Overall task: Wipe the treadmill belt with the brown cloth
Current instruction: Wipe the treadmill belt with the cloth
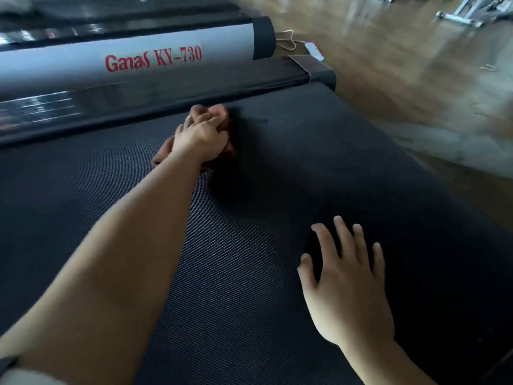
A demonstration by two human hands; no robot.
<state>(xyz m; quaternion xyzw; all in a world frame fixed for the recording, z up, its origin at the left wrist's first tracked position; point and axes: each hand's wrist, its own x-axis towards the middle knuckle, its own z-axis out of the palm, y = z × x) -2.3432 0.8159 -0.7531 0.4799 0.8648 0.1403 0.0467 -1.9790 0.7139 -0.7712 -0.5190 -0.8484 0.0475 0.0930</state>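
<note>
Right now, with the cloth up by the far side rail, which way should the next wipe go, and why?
Probably draw the left hand, pressing the brown cloth, back toward you along the treadmill belt. The cloth sits at the belt's far edge, against the side rail, so open belt lies nearer. The right hand rests flat, open, bracing.

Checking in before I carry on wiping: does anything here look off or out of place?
Only a white device with its cable lying loose on the wooden floor beyond the belt's end. The treadmill belt itself shows no damage.

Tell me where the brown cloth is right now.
In the head view, the cloth is bunched under the left hand on the belt, near the far side rail.
</note>
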